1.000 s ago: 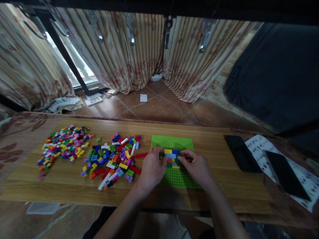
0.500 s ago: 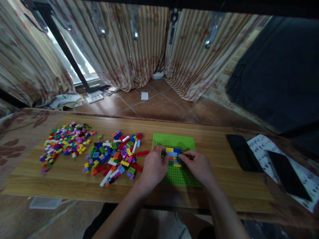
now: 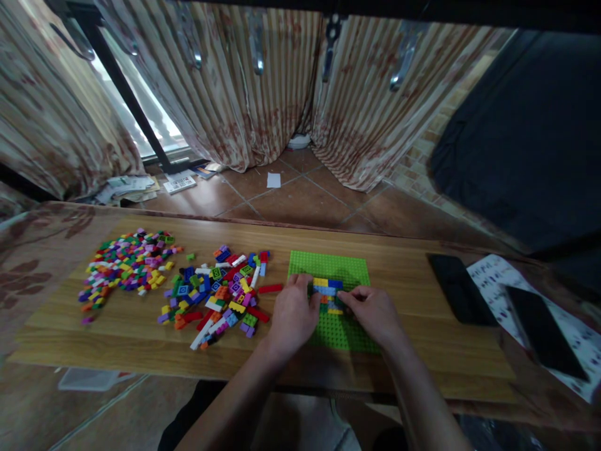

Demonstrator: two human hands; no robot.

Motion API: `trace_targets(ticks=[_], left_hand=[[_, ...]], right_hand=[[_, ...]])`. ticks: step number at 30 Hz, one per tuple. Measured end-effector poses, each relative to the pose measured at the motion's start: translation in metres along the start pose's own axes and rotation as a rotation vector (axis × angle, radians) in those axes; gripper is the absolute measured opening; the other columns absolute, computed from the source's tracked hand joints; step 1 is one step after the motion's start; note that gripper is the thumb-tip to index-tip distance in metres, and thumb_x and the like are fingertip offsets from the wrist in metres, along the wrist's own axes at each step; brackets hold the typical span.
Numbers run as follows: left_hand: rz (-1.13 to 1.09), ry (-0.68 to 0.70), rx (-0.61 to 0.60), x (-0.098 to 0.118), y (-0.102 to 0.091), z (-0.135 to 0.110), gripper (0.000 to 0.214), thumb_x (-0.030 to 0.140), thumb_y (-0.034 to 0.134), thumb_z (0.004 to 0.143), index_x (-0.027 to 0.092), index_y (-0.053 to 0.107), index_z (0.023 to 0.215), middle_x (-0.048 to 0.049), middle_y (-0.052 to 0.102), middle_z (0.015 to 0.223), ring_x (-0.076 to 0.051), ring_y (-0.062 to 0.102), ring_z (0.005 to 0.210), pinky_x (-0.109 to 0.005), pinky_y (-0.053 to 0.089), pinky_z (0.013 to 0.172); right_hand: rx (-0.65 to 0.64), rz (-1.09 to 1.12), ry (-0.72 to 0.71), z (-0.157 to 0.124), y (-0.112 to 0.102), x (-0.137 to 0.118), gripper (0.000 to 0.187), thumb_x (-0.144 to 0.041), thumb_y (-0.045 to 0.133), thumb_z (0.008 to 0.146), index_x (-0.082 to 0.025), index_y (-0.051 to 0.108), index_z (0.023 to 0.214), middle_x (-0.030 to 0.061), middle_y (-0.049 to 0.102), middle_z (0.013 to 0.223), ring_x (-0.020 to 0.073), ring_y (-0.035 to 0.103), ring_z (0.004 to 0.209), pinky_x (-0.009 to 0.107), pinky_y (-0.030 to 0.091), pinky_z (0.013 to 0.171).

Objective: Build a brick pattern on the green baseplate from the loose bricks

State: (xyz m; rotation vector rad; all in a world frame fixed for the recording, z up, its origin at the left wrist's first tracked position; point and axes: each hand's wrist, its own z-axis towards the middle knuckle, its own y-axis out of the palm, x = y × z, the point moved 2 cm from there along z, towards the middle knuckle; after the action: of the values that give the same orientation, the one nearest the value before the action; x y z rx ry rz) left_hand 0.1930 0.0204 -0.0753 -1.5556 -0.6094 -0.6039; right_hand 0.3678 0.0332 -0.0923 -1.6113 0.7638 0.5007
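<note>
A green studded baseplate (image 3: 347,263) lies on the wooden board, with a small cluster of toy building bricks (image 3: 327,290) pressed onto its middle. Yellow, blue, light blue and orange pieces show in that cluster. My left hand (image 3: 293,313) rests over the plate's left side, fingers curled beside the bricks; what they hold, if anything, is hidden. On the other side, my right hand (image 3: 375,315) pinches thumb and fingertips together at the cluster's right edge. Whatever is between those fingertips is too small to name.
Left of the plate lies a loose pile of larger bricks (image 3: 218,294), and farther left a heap of small bricks (image 3: 131,260). A red brick (image 3: 270,289) sits near my left hand. At the right are a black flat object (image 3: 457,288), a printed sheet (image 3: 493,275) and a dark phone-like slab (image 3: 544,332).
Both hands stay at the brick cluster in nearly the same pose. The whole view has shifted very slightly; no brick has visibly moved.
</note>
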Motion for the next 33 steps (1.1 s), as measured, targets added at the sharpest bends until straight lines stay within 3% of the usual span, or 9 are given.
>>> trace_targets(ticks=[9, 15, 19, 23, 27, 33], left_hand=[[0.054, 0.012, 0.013, 0.001, 0.001, 0.002, 0.026, 0.019, 0.053, 0.085, 0.016, 0.059, 0.110, -0.0113, 0.063, 0.107, -0.021, 0.063, 0.083, -0.034, 0.050, 0.076], [0.025, 0.038, 0.013, 0.000, -0.002, 0.003, 0.023, 0.018, 0.053, 0.085, 0.016, 0.060, 0.108, -0.0104, 0.064, 0.105, -0.020, 0.064, 0.087, -0.032, 0.050, 0.080], [-0.034, 0.034, 0.012, -0.002, -0.007, 0.005, 0.025, 0.014, 0.051, 0.085, 0.014, 0.061, 0.108, -0.0113, 0.066, 0.104, -0.021, 0.064, 0.095, -0.034, 0.050, 0.086], [-0.079, 0.005, 0.039, -0.005, -0.014, 0.008, 0.028, 0.010, 0.048, 0.084, 0.013, 0.061, 0.109, -0.0118, 0.068, 0.103, -0.022, 0.065, 0.096, -0.036, 0.050, 0.087], [-0.113, -0.013, 0.092, -0.011, -0.019, 0.011, 0.030, 0.010, 0.047, 0.085, 0.013, 0.060, 0.111, -0.0122, 0.070, 0.104, -0.022, 0.066, 0.094, -0.036, 0.051, 0.086], [-0.232, 0.008, 0.137, -0.018, -0.025, 0.014, 0.027, 0.014, 0.049, 0.084, 0.013, 0.062, 0.108, -0.0111, 0.070, 0.101, -0.019, 0.067, 0.088, -0.032, 0.052, 0.080]], right_hand=[[0.008, -0.068, -0.026, 0.003, -0.001, -0.002, 0.035, -0.048, 0.059, 0.077, -0.020, 0.064, 0.058, 0.0025, 0.064, 0.054, 0.0155, 0.056, 0.051, 0.027, 0.035, 0.050], [-0.097, 0.153, 0.049, 0.001, -0.006, 0.004, 0.044, -0.056, 0.055, 0.080, -0.018, 0.064, 0.060, 0.0023, 0.062, 0.051, 0.0134, 0.054, 0.044, 0.025, 0.038, 0.047], [0.051, 0.341, 0.076, -0.002, -0.023, 0.007, 0.048, -0.060, 0.052, 0.081, -0.017, 0.066, 0.066, 0.0020, 0.060, 0.051, 0.0126, 0.052, 0.043, 0.025, 0.039, 0.046], [0.246, 0.310, 0.036, 0.000, -0.034, 0.011, 0.043, -0.056, 0.053, 0.082, -0.017, 0.068, 0.073, 0.0023, 0.062, 0.056, 0.0144, 0.054, 0.047, 0.027, 0.041, 0.049], [0.268, 0.192, -0.043, 0.002, -0.030, 0.008, 0.035, -0.047, 0.049, 0.085, -0.018, 0.068, 0.080, 0.0038, 0.067, 0.066, 0.0174, 0.059, 0.056, 0.030, 0.044, 0.057], [0.274, 0.189, -0.184, -0.003, -0.022, -0.002, 0.028, -0.037, 0.051, 0.084, -0.018, 0.069, 0.093, 0.0069, 0.072, 0.083, 0.0205, 0.064, 0.072, 0.034, 0.048, 0.069]])
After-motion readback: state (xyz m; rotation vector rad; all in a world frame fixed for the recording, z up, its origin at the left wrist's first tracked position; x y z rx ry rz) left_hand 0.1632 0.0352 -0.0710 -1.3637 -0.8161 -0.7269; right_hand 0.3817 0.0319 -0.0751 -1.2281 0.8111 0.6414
